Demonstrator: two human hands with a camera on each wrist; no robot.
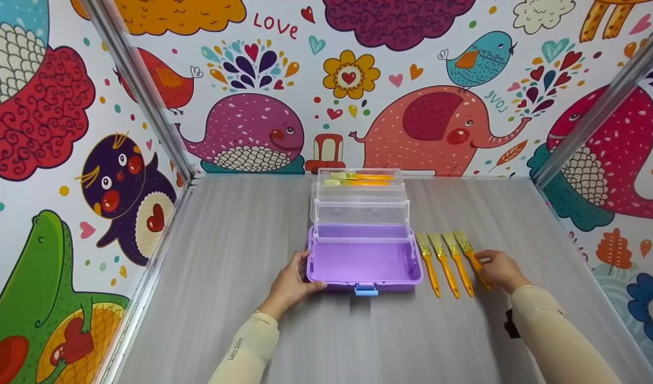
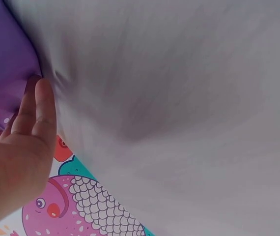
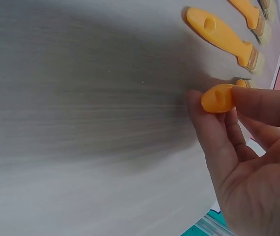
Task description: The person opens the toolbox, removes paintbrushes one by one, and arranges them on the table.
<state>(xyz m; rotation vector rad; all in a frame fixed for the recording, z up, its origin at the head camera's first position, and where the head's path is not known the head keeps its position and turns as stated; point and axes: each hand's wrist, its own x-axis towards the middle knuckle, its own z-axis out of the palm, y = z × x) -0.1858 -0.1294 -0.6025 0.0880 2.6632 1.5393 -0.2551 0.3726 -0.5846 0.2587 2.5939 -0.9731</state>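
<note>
A purple plastic case [image 1: 365, 287] stands opened on the table, its clear tiered trays [image 1: 362, 213] raised at the back. My left hand [image 1: 291, 288] holds its front left corner, thumb on the front rim and fingers along the side. In the left wrist view these fingers [image 2: 44, 105] lie against the purple wall. To the case's right, several flat paintbrushes with orange handles and pale bristles are lined up. My right hand [image 1: 501, 271] pinches the rightmost paintbrush [image 1: 473, 257] by its handle. The handle's end [image 3: 218, 98] shows between thumb and fingers in the right wrist view.
More orange-handled brushes [image 1: 361, 181] lie in the top clear tray. A blue latch [image 1: 366, 290] hangs at the case's front. Walls with cartoon animals [image 1: 422, 133] and metal corner posts [image 1: 145, 96] enclose the grey table [image 1: 241, 229].
</note>
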